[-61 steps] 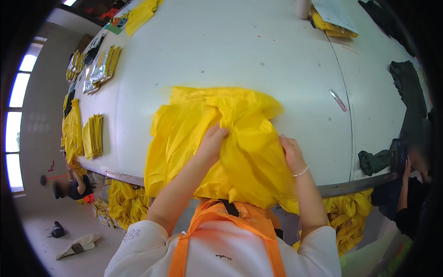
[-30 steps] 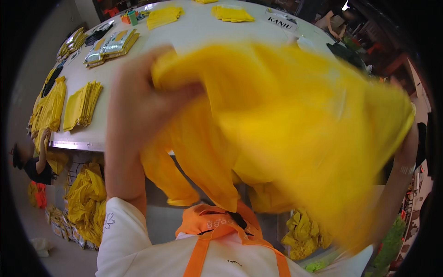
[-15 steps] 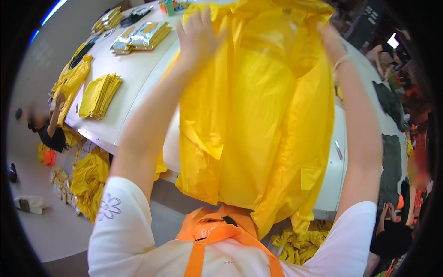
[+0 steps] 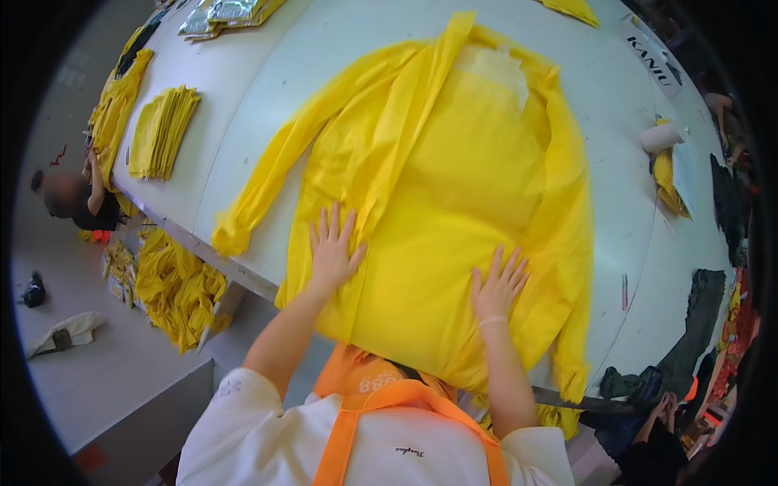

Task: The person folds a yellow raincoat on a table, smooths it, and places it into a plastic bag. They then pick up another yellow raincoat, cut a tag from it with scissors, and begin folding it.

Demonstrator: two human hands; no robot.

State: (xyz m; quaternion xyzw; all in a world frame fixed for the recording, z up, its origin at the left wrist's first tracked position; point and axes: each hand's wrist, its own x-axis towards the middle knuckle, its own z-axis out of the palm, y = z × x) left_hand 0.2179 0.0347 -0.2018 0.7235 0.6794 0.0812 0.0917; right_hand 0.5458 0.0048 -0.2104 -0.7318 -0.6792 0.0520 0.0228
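A yellow jacket (image 4: pixel 438 243) lies spread on the white table (image 4: pixel 267 89), its front open and its lower edge reaching over the near table edge. One sleeve stretches out to the left; the other runs down the right side. Flat on the left front panel rests my left hand (image 4: pixel 334 249), fingers spread. My right hand (image 4: pixel 498 287) lies on the lower right part of the jacket, its fingers also apart. Neither hand grips the cloth. A pale patch shows inside the collar area at the top.
A stack of folded yellow garments (image 4: pixel 164 134) and silvery packets (image 4: pixel 235 10) lie on the left. At right are a paper roll (image 4: pixel 661 137), a small pen-like tool (image 4: pixel 624 292) and dark cloth (image 4: pixel 693 324). Yellow garments (image 4: pixel 178 279) are heaped below the left edge. Other people work on both sides.
The jacket, held up by its top with both arms raised, has come down flat onto the table. Both hands have let go and moved down onto its lower part.
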